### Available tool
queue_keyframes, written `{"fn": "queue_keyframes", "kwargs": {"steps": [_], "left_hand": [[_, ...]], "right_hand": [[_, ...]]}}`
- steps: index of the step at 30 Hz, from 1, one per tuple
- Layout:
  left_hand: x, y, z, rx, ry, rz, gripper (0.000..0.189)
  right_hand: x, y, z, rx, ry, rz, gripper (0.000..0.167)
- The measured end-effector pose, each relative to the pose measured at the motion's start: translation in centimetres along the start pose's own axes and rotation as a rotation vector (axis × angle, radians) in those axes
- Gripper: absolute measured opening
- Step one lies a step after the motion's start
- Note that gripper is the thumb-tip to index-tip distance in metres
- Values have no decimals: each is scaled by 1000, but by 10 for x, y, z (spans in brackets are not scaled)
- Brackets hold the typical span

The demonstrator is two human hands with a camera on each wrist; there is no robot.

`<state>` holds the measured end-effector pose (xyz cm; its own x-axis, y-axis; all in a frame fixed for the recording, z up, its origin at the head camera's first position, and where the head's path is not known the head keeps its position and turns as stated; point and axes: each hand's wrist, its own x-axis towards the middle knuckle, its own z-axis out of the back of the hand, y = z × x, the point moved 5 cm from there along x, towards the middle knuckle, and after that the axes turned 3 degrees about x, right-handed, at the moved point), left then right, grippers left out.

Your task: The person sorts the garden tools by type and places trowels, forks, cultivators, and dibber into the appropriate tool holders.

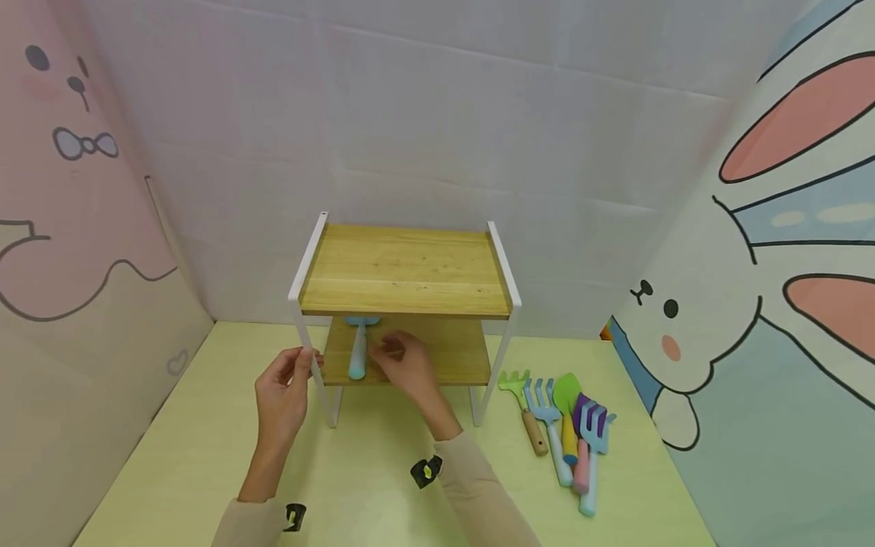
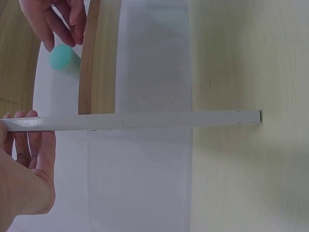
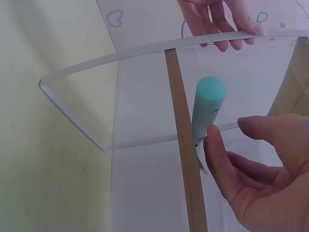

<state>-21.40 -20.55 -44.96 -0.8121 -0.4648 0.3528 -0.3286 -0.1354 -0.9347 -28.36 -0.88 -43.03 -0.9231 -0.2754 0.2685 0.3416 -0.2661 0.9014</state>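
A two-tier shelf stands on the table, with a wooden upper board [image 1: 410,270] and a white metal frame [image 2: 159,120]. On its lower board [image 1: 437,353] lies a light blue garden tool [image 1: 358,353], its rounded turquoise handle end [image 3: 211,91] toward the front and its head partly under the upper board. My left hand [image 1: 283,387] grips the frame's front left leg, fingers behind and thumb in front. Just right of the tool's handle is my right hand [image 1: 410,368], thumb and forefinger apart with nothing between them; whether a fingertip touches the handle I cannot tell.
Right of the shelf, several small garden tools lie in a bunch: a green rake [image 1: 526,410], a blue fork [image 1: 550,433], a green shovel [image 1: 567,403], a purple-headed tool with a pink handle [image 1: 581,463] and another blue fork [image 1: 591,471]. Cloth walls [image 1: 437,137] enclose the table.
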Motion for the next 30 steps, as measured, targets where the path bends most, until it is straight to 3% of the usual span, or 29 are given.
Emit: {"fn": "queue_keyframes", "kwargs": {"steps": [4,11,19,26,30], "left_hand": [[0,-2,0,-3,5,-8,24],[-1,-2,2,3,-2,-6,24],[-1,1,0,19,7,-6,25],[-1,2,1,30,4,-6,25],[-1,2,1,17,0,-9,25]], "right_hand": [[-8,0,5,21,3,19,29],[-27,-4,15,153,44,6,35],[-59,-11,36,94,7,22,32],[-85,-23,53,142,4,1,33],[-96,-31,60,148,9,29,32]]}}
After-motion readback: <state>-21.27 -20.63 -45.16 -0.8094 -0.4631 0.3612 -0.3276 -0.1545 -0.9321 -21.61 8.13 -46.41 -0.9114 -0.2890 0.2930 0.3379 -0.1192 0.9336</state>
